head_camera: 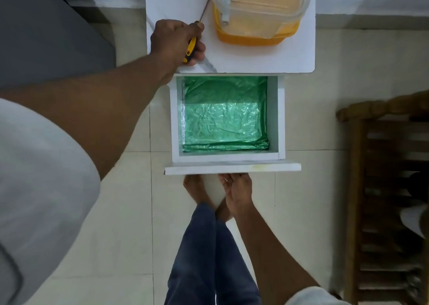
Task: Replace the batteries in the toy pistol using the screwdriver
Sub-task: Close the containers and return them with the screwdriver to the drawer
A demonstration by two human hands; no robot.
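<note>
My left hand [176,41] is closed around the yellow and black handle of a screwdriver [191,47] on top of a small white table [255,58]. Its thin metal shaft points away toward the back, beside a plastic box. My right hand [239,191] reaches down under the front panel of the pulled-out white drawer [232,166], fingers curled at its lower edge. The drawer holds only a crumpled green plastic lining [224,116]. No toy pistol or batteries are visible.
A clear lidded box stacked in a yellow tub [255,14] stands on the table's back right. A dark wooden slatted rack [390,188] is at the right. A grey surface [46,37] lies at the far left. My bare feet stand on the tiled floor below the drawer.
</note>
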